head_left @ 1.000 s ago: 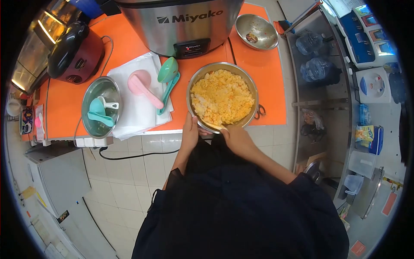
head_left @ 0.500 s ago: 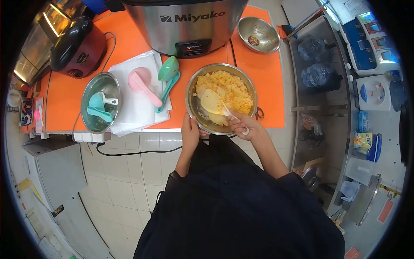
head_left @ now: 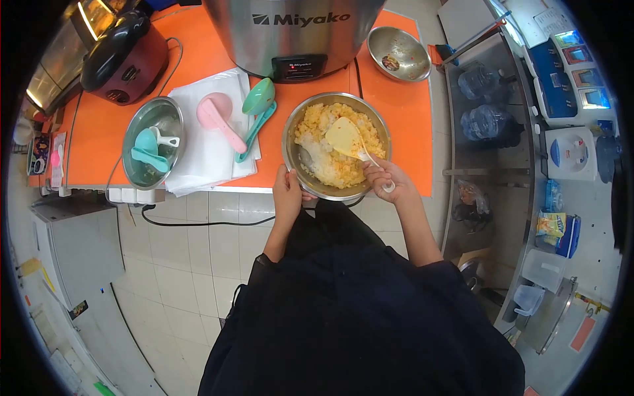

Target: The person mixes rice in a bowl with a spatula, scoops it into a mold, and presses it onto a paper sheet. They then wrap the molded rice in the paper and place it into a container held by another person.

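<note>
A metal bowl (head_left: 290,125) of yellow-orange rice (head_left: 317,122) stands at the front edge of the orange table, with a whiter patch of rice at its left. My left hand (head_left: 288,193) grips the bowl's lower left rim, thumb against the outside. In my right hand (head_left: 386,179) is the handle of a pale yellow rice paddle (head_left: 345,137). The paddle's flat blade lies over the rice near the middle of the bowl, tilted up to the left.
A large Miyako rice cooker (head_left: 297,39) stands behind the bowl. On white paper (head_left: 198,158) lie a pink ladle (head_left: 221,122) and a green ladle (head_left: 259,109). Left is a metal bowl (head_left: 135,119) with green scoops; a used bowl (head_left: 413,56) sits back right.
The paddle has moved up and right across the rice, with my right hand shifting right. More white rice shows at the bowl's left. My left hand stays on the rim.
</note>
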The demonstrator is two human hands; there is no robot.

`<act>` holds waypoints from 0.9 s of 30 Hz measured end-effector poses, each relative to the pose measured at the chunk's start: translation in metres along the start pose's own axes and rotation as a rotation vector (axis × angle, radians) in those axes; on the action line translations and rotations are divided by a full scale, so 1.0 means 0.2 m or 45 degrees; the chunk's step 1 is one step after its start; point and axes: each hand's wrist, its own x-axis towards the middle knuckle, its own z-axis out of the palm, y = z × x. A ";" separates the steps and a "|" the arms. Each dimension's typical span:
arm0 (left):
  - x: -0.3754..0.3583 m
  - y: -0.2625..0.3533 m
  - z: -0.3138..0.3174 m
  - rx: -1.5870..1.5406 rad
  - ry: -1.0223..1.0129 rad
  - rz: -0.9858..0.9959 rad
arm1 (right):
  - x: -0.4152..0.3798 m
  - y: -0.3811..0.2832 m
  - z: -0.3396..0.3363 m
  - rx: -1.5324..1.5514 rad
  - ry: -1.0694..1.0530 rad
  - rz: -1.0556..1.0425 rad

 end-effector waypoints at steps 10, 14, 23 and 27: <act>0.21 -0.09 0.08 0.236 0.475 0.588 | -0.18 0.11 0.40 -2.754 0.967 -1.080; 0.21 -0.01 0.17 0.163 0.638 0.473 | 0.03 0.26 0.04 -3.381 1.402 -1.475; 0.21 -0.01 0.14 0.240 0.637 0.478 | 0.14 0.11 0.33 -3.927 1.030 -1.040; 0.22 0.01 0.17 0.131 0.716 0.449 | -0.06 0.31 0.24 -3.903 1.317 -0.689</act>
